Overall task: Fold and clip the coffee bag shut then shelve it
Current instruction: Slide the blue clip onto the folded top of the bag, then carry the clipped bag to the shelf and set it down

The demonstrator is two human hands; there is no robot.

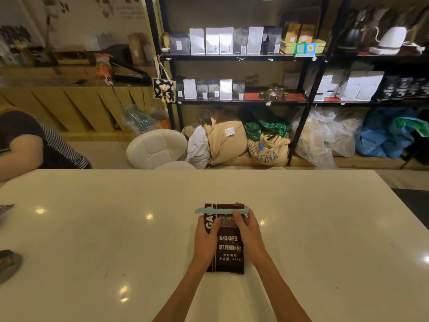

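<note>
Coffee bag [228, 248]: dark, laid flat on the white counter [92, 240], centre-near edge; white print "BAKED.COFFEE" and "NET.WEIGHT:454g" is seen facing up.
Clip [221, 210]: pale blue bar, set across the bag's far (top) end; both ends stick out past the bag's sides.
Left grip [206, 239]: hand laid on the bag's left side, fingers curled onto it w/ thumb on the front; bag is held.
Right grip [247, 231]: closed over the bag's right edge just below the clip; fingertips [236, 213] are touching the clip's right part.
Shelving [239, 58]: black metal rack beyond the counter, well apart from the bag; rows of white, grey and black pouches are stood on it.
Floor under rack: sacks [267, 145] and plastic bags are piled.
Left edge: another person's arm w/ striped sleeve [60, 145] is seen.
</note>
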